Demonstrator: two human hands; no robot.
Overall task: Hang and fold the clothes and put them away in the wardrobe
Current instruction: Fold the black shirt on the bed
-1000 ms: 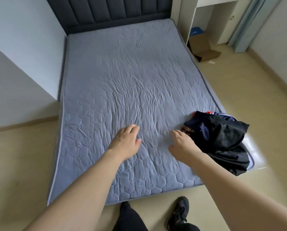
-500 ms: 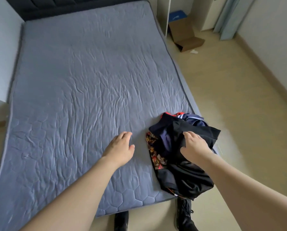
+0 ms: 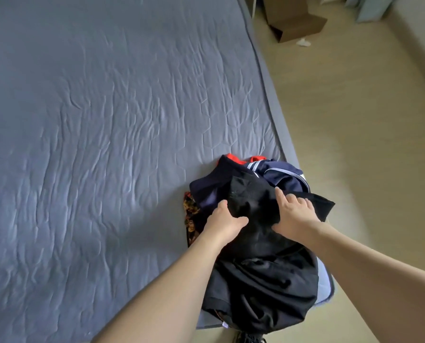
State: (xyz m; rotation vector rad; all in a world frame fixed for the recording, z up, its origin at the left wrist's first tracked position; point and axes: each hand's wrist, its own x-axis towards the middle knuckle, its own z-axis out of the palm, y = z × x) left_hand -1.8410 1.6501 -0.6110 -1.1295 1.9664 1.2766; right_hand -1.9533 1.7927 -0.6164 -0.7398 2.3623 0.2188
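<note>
A heap of clothes (image 3: 263,280) lies on the near right corner of the grey-blue quilted mattress (image 3: 107,144). A black garment (image 3: 261,288) is on top and hangs over the mattress edge. Under it are a navy garment with white stripes (image 3: 283,174), a bit of red cloth (image 3: 233,159) and an orange-patterned fabric (image 3: 190,214). My left hand (image 3: 225,220) grips the black garment's upper left part between thumb and fingers. My right hand (image 3: 293,214) holds the same garment just to the right, index finger stretched forward, the other fingers curled into the cloth.
Beige floor (image 3: 355,120) runs along the mattress's right side. An open cardboard box (image 3: 298,23) lies on the floor at the top right, with a scrap of white paper (image 3: 304,42) beside it. A black shoe (image 3: 248,339) shows at the bottom edge.
The view has swung right and closer to the heap. My left hand has moved from the bare mattress onto the black garment. My right hand stays on it.
</note>
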